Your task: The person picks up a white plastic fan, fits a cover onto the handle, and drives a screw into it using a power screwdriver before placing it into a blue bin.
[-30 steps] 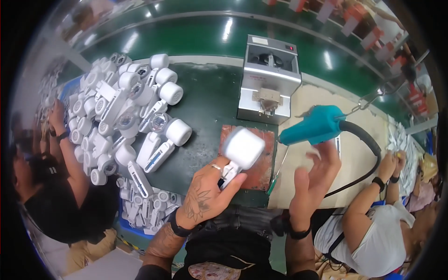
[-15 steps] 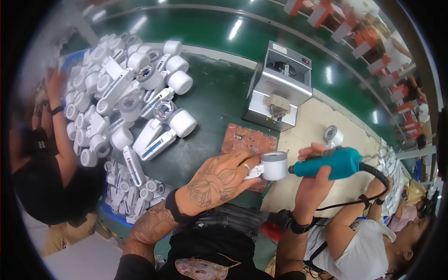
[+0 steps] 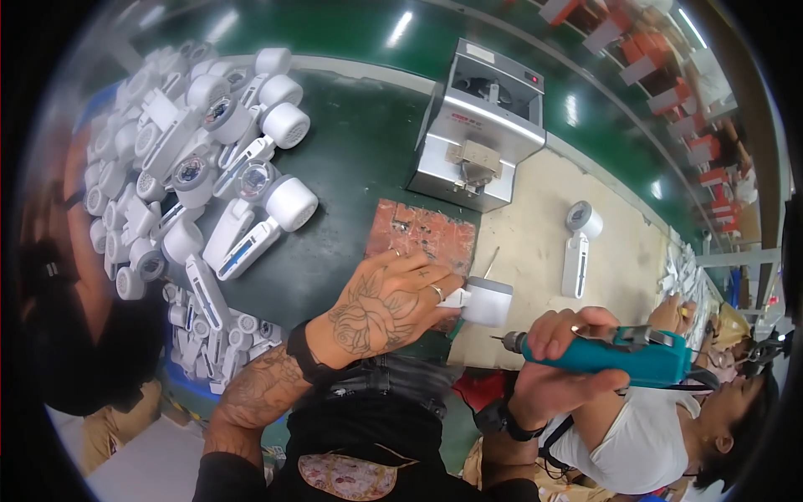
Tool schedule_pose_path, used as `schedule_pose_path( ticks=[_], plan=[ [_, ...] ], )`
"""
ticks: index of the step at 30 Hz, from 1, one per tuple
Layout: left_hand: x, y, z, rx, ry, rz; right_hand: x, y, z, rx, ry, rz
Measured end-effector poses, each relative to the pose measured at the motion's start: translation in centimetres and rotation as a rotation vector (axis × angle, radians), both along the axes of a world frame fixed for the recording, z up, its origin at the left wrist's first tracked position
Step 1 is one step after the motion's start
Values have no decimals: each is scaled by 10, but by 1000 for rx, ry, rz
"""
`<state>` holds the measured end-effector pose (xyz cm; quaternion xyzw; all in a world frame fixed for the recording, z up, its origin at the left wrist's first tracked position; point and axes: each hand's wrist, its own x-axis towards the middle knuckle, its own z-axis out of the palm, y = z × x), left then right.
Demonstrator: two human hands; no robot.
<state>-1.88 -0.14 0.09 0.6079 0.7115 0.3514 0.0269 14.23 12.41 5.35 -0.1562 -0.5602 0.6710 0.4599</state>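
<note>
Taking the held unit's round head as the middle of the dial, the left hand [image 3: 381, 305] lies at 9 o'clock, fingers wrapped over the handle of the white handheld unit [image 3: 488, 304], whose head juts out on the thumb side with its grey rim toward 12. The right hand [image 3: 565, 356] grasps a teal power driver [image 3: 640, 361] at 4 o'clock, fingers curled over the front of its body. The driver's bit [image 3: 499, 336] points toward 9 and sits just beside the head, at about 6 o'clock, apparently without touching.

A red block [image 3: 422, 234] lies at 10 to 11 o'clock, partly under the left hand, and a silver machine [image 3: 481, 125] stands at 12. Another white unit [image 3: 577, 259] lies alone on the tan board [image 3: 535, 226] at 2 o'clock, while a heap of white units [image 3: 159, 142] fills 10.

The step in hand looks like bringing driver and unit together for screwing. The next move seems to call for a steady left grip, with the bit turned square to the fastening point; the head's open face is angled away, so I can't tell whether a screw sits there.
</note>
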Motion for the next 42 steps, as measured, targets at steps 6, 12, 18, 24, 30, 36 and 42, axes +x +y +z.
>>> schedule_pose_path(
  ticks=[6,12,18,24,30,36,42],
  plan=[
    [-10,4,4,26,-48,-46,-32,5,12,67,88,102],
    [-30,16,4,33,25,8,-71,13,16,112,13,72],
    [-27,13,-9,67,25,29,-79,10,9,184,-67,100],
    [-27,12,1,35,24,-21,-81,13,6,210,-81,67],
    [-23,13,-2,-21,12,-28,-79,19,-6,186,-109,92],
    [-24,13,-6,-25,17,-24,-81,20,-8,154,-103,90],
    [-24,21,-1,-39,-32,-84,-77,24,-14,164,-92,95]
  ],
)
